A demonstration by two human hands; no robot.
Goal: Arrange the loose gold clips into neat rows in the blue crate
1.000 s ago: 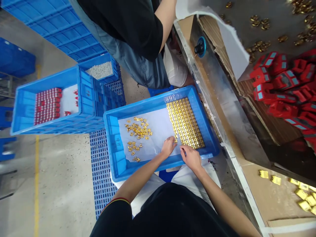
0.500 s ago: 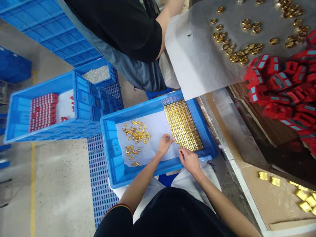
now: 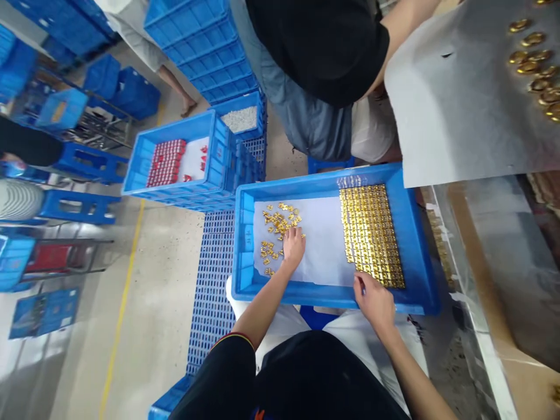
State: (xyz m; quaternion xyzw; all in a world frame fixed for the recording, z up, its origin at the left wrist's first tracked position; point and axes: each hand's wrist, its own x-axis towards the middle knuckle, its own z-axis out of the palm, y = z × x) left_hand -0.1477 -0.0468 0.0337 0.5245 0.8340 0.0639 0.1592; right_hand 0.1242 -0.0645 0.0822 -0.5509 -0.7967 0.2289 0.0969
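While the blue crate (image 3: 245, 245) rests across the person's lap, the left hand (image 3: 294, 247) reaches onto the white paper liner (image 3: 321, 245) inside it, palm down, at the edge of the loose gold pieces (image 3: 276, 224). Its fingers are curled downward over the nearest pieces; whether a piece is actually pinched between them cannot be told from this view. The loose pieces lie scattered in the left part of the crate, some just beside the fingertips, others toward the crate's left wall.

The right hand (image 3: 374, 300) sits at the crate's near rim, beside the near corner of the arranged gold pieces (image 3: 371, 233). Its fingers are bent loosely, and a small dark item shows at the fingertips; what it is cannot be identified. The arranged pieces form a tight block of rows in the right part of the crate, well apart from the loose scatter, with bare liner between the two groups.

Another person in a black shirt (image 3: 324, 41) stands beyond the crate's far wall. To the left, a second blue crate (image 3: 133, 169) holds rows of red parts (image 3: 166, 162) on white paper, and a smaller bin of white pieces (image 3: 240, 118) stands behind it. At upper right, a grey sheet (image 3: 459, 105) carries gold rings (image 3: 536, 58).
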